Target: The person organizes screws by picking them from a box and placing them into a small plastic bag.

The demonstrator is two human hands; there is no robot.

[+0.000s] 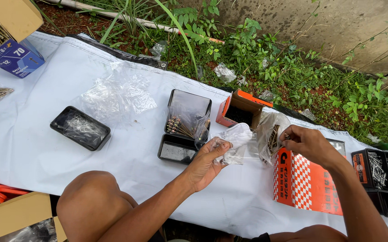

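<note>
My left hand (pixel 207 162) pinches a small crumpled clear plastic bag (pixel 235 142) over the white sheet (pixel 37 134). My right hand (pixel 308 142) grips another clear plastic bag (pixel 271 134) holding dark screws, fingers closed at its top edge. The two bags touch between my hands. Just left of them lies an open black hinged case (pixel 186 127) with several screws inside. Under my right forearm stands an orange-and-white checkered box (pixel 306 183).
An open small orange box (pixel 241 110) sits behind the bags. A black tray (pixel 80 127) and loose clear bags (pixel 117 94) lie at left, a blue screw box (pixel 15 56) far left, black cases of screws (pixel 379 170) at right. Plants and a wall border the sheet.
</note>
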